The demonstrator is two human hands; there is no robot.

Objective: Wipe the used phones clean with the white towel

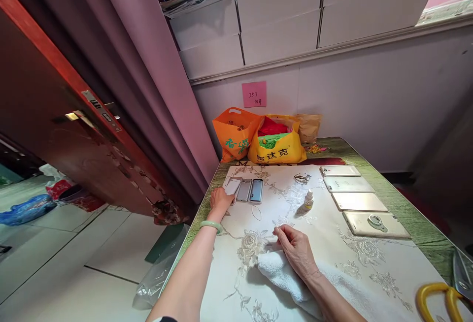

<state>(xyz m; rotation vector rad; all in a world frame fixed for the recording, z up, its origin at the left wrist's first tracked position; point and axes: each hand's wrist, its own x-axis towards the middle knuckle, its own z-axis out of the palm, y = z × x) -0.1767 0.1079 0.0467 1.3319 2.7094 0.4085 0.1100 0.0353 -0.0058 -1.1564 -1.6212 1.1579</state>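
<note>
At the left side of the table, my left hand (219, 201), with a pale green bangle at the wrist, grips the lower part of a white phone (233, 184). Two more phones lie beside it in a row: a silver one (244, 190) and a dark-edged one with a bluish face (256, 191). My right hand (296, 249) is closed, thumb and fingers curled together, above a white towel (283, 277). Whatever its fingers hold, if anything, is hidden. A small white bottle (309, 199) stands upright beyond it.
Several gold and silver phones, including one with a ring holder (377, 223), line the right side. Glasses (302, 178) lie near the middle back. Orange (236, 132) and yellow (277, 147) bags stand against the wall. Yellow-handled scissors (430, 292) sit at the near right corner.
</note>
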